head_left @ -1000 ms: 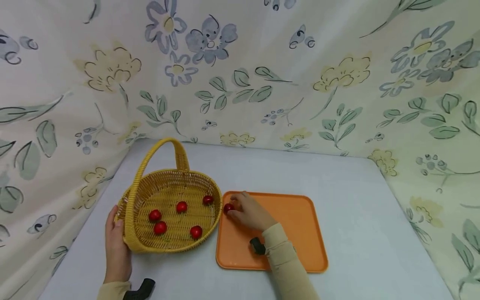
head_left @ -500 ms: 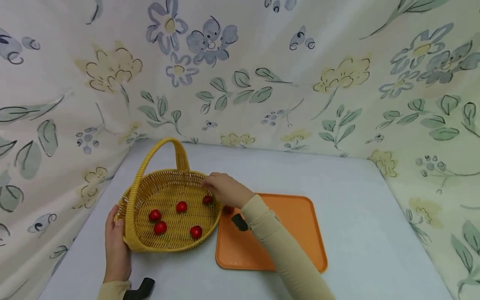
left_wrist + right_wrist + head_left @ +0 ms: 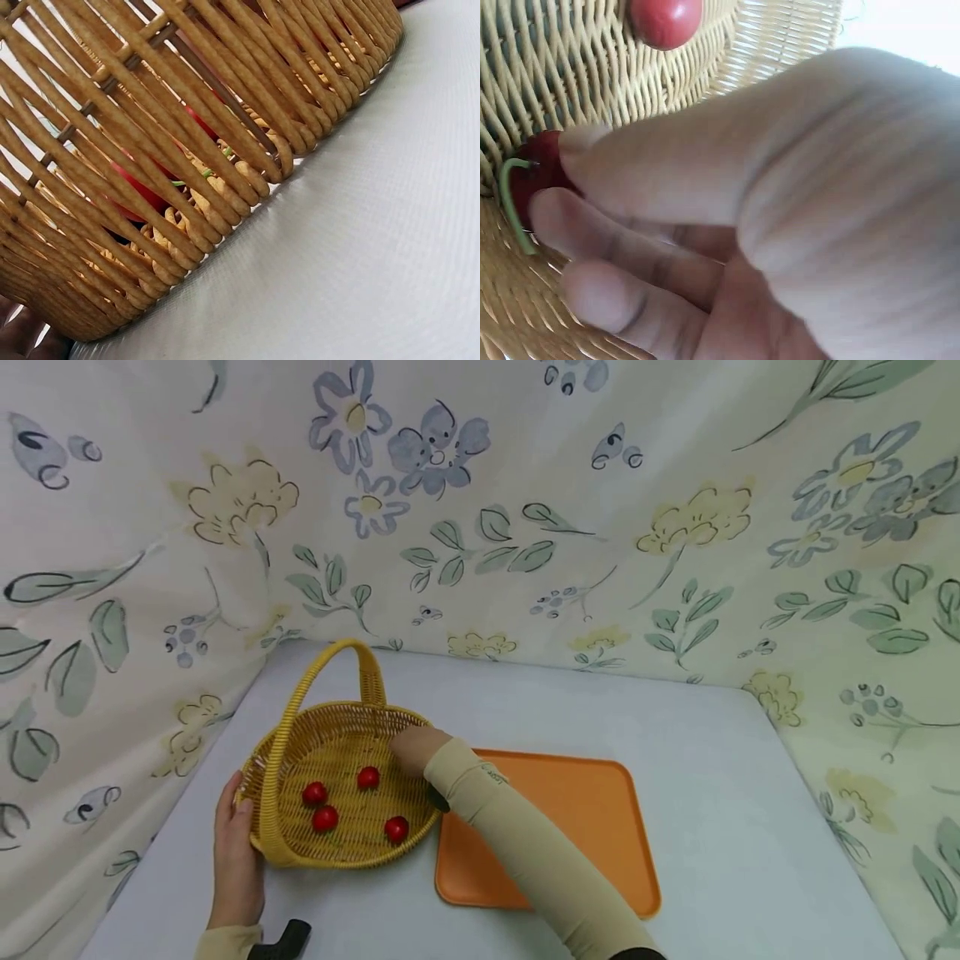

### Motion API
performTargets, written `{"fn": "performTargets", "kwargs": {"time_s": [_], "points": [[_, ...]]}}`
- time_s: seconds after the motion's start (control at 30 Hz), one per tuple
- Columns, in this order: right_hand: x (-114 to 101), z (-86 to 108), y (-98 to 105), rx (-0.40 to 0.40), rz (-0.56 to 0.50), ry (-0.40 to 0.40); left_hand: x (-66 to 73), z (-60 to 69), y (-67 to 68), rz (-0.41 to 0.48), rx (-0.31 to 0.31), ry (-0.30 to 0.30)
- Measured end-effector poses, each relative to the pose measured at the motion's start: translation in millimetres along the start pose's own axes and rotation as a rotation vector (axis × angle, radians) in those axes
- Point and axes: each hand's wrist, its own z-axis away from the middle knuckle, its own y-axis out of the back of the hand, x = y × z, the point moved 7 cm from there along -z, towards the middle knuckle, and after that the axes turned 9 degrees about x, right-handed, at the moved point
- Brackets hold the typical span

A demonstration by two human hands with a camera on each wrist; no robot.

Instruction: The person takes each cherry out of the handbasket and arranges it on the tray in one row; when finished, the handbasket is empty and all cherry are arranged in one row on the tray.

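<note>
A yellow wicker basket (image 3: 352,856) with a tall arched handle stands on the left of the table. My left hand (image 3: 238,860) holds its left side; in the left wrist view, part of that hand's fingers (image 3: 26,330) shows dimly beside the woven wall. My right hand (image 3: 415,750) reaches into the basket's right part. There, thumb and fingers pinch a dark red cherry (image 3: 544,161) with a green stem, clear in the right wrist view but hidden in the head view. Several other red cherries (image 3: 325,818) lie apart on the basket floor.
An orange tray (image 3: 592,827) lies right of the basket, partly covered by the right sleeve (image 3: 517,827). White cloth (image 3: 720,793) covers the table. A flowered curtain (image 3: 525,527) hangs behind and at both sides.
My right hand has gone from a cherry at the tray's left edge, over the basket rim and down to a cherry inside. The left hand stays at the basket. The head view has shifted slightly.
</note>
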Motion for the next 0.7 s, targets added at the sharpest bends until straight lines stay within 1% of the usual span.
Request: {"fn": "performTargets", "kwargs": {"time_s": [0.13, 0.27, 0.37, 0.5, 0.6, 0.7], "points": [[2.0, -1.1, -3.3, -0.001, 0.002, -0.035, -0.7, 0.4, -1.0, 0.004, -0.004, 0.006], [1.2, -4.0, -4.2, 0.005, 0.032, -0.050, -2.4, 0.1, 0.7, -0.015, 0.006, 0.017], [-0.7, -5.9, -3.2, 0.014, 0.062, -0.052, -2.2, -0.6, 1.9, -0.026, 0.015, 0.023], [-3.7, -6.5, -0.6, 0.024, 0.087, -0.035, -2.1, -0.5, 2.0, -0.018, 0.016, 0.032], [-3.8, -5.1, 0.9, 0.008, 0.053, -0.017, -3.0, -0.2, 1.4, -0.023, 0.017, 0.034], [-0.5, -0.7, 4.4, -0.009, -0.027, 0.001, -3.0, -0.9, 1.3, -0.035, 0.025, 0.027]]}}
